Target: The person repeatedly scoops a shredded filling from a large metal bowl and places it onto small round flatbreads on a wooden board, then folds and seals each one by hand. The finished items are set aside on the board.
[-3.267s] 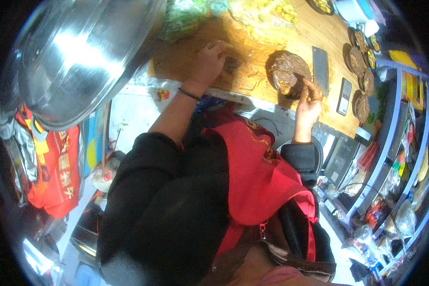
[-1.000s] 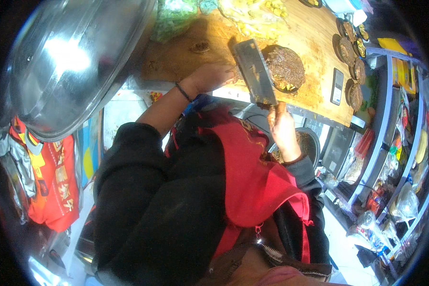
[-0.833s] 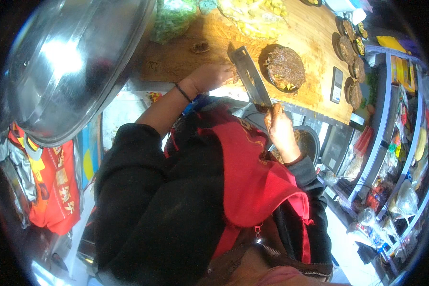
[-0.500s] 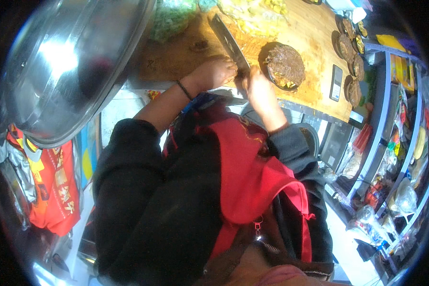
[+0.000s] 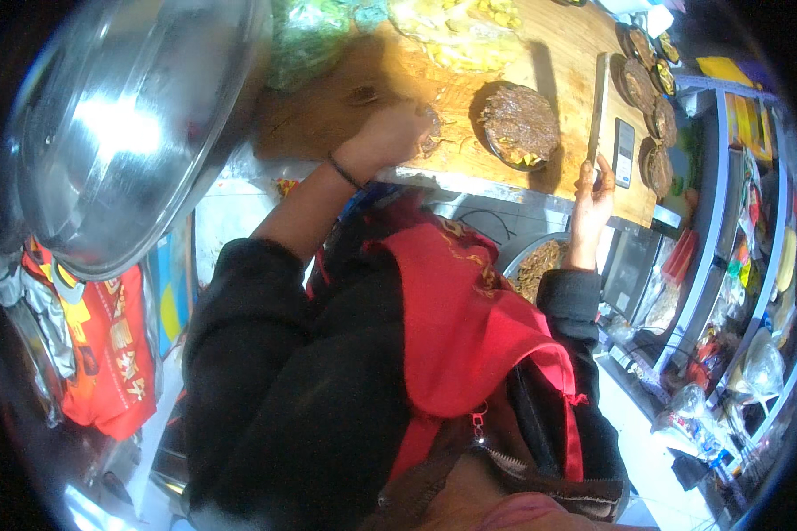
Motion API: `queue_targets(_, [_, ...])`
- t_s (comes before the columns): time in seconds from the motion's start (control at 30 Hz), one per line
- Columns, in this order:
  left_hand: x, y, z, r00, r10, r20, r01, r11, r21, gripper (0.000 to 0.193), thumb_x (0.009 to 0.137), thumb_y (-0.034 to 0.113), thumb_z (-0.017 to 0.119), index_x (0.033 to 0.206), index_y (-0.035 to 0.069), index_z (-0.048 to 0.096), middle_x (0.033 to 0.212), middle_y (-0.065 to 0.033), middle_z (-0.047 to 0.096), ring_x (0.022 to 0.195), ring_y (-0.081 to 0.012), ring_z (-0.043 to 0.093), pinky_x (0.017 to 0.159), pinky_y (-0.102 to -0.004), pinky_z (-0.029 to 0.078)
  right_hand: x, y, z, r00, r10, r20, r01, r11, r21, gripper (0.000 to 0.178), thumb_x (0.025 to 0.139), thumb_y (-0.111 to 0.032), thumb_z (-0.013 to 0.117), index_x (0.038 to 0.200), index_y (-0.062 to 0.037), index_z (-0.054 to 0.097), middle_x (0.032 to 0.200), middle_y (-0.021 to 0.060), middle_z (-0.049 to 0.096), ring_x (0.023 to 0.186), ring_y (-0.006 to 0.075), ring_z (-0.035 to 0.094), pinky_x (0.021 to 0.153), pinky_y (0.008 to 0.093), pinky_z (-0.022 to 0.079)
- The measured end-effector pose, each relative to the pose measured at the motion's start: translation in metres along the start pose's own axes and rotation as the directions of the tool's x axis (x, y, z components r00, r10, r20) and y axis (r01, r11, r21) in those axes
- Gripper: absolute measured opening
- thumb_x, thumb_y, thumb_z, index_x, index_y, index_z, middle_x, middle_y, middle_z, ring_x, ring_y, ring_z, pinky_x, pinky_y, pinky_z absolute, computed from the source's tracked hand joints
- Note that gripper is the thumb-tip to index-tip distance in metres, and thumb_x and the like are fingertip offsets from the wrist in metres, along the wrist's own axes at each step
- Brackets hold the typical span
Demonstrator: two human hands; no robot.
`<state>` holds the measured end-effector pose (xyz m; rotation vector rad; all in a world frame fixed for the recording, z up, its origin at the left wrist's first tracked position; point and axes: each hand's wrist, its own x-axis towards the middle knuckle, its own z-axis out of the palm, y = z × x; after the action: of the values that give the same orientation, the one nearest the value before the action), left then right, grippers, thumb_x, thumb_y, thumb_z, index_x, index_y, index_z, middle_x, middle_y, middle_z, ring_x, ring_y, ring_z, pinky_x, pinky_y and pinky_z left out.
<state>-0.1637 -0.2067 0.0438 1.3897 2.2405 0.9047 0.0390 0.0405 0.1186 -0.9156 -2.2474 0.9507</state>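
Note:
My right hand (image 5: 592, 196) grips the handle of a long-bladed knife (image 5: 599, 106), held upright in the picture near the board's right end. My left hand (image 5: 388, 137), a dark band at its wrist, is curled at the near edge of the wooden board (image 5: 363, 133). Its fingers are closed beside a brown lump (image 5: 429, 131), and what they hold is hidden. Between the two hands a round bowl (image 5: 520, 126) heaped with brown paste stands on the board, with yellow bits showing at its near rim.
Yellow chopped pieces in a clear bag (image 5: 460, 31) and a green plastic bag (image 5: 310, 40) lie at the back. A phone-like device (image 5: 624, 150) and several filled bowls (image 5: 657, 168) line the right end. A large metal lid (image 5: 142, 133) looms left; a brown-filled pot (image 5: 540, 265) stands below the board.
My right hand has carried the knife from beside my left hand to the right, past the bowl. The pot below the board has come into sight. My left hand has barely shifted.

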Motion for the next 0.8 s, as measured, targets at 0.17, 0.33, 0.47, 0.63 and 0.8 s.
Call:
queue_targets(0.17, [0.002, 0.008, -0.009, 0.972, -0.156, 0.174, 0.154, 0.988, 0.022, 0.014, 0.072, 0.016, 0.06, 0.081, 0.005, 0.058, 0.085, -0.0173, 0.06, 0.08, -0.0338, 0.058, 0.067, -0.0425, 0.046, 0.019, 0.081, 0.005, 0.999, -0.048, 0.014, 0.05, 0.969, -0.241, 0.034, 0.079, -0.015, 0.066, 0.111, -0.007, 0.059, 0.107, 0.0175, 0.059, 0.1, 0.0282, 0.055, 0.09, 0.0357, 0.042])
queue_targets(0.33, [0.006, 0.006, -0.022, 0.914, -0.205, 0.349, 0.248, 0.965, -0.082, 0.019, 0.074, 0.018, 0.064, 0.086, 0.004, 0.062, 0.084, -0.0134, 0.064, 0.079, -0.0238, 0.061, 0.071, -0.0337, 0.048, 0.034, 0.098, 0.023, 1.0, -0.01, 0.027, 0.021, 0.891, -0.454, 0.037, 0.075, -0.02, 0.069, 0.11, -0.0146, 0.06, 0.103, 0.0161, 0.06, 0.1, 0.0313, 0.055, 0.087, 0.0377, 0.044])
queue_targets(0.47, [0.019, 0.021, -0.021, 0.949, -0.076, 0.307, 0.252, 0.768, -0.588, 0.019, 0.078, 0.016, 0.065, 0.091, 0.001, 0.064, 0.083, -0.0058, 0.065, 0.081, -0.0127, 0.059, 0.075, -0.0271, 0.046, 0.041, 0.088, 0.032, 1.0, 0.017, 0.02, -0.004, 0.844, -0.536, 0.037, 0.075, -0.025, 0.069, 0.11, -0.0205, 0.06, 0.108, 0.0165, 0.058, 0.101, 0.0318, 0.054, 0.086, 0.0382, 0.045])
queue_targets(0.63, [0.043, 0.064, -0.005, 0.942, 0.02, 0.334, 0.272, 0.535, -0.8, 0.021, 0.084, 0.016, 0.062, 0.098, 0.0, 0.065, 0.087, -0.0028, 0.065, 0.082, -0.0082, 0.056, 0.074, -0.0238, 0.045, 0.045, 0.054, 0.025, 0.996, 0.078, 0.051, -0.03, 0.784, -0.62, 0.029, 0.082, -0.02, 0.063, 0.11, -0.015, 0.061, 0.099, 0.0165, 0.062, 0.094, 0.0287, 0.059, 0.082, 0.036, 0.047])
queue_targets(0.8, [0.063, 0.096, 0.013, 0.944, 0.047, 0.328, 0.254, 0.532, -0.808, 0.024, 0.086, 0.019, 0.06, 0.1, 0.001, 0.064, 0.083, 0.0005, 0.063, 0.075, -0.0059, 0.054, 0.068, -0.0223, 0.045, 0.005, -0.003, 0.008, 0.95, 0.035, 0.31, -0.207, 0.815, 0.542, 0.04, 0.087, -0.015, 0.059, 0.122, -0.0012, 0.048, 0.109, 0.008, 0.059, 0.095, 0.013, 0.056, 0.084, 0.0255, 0.045])
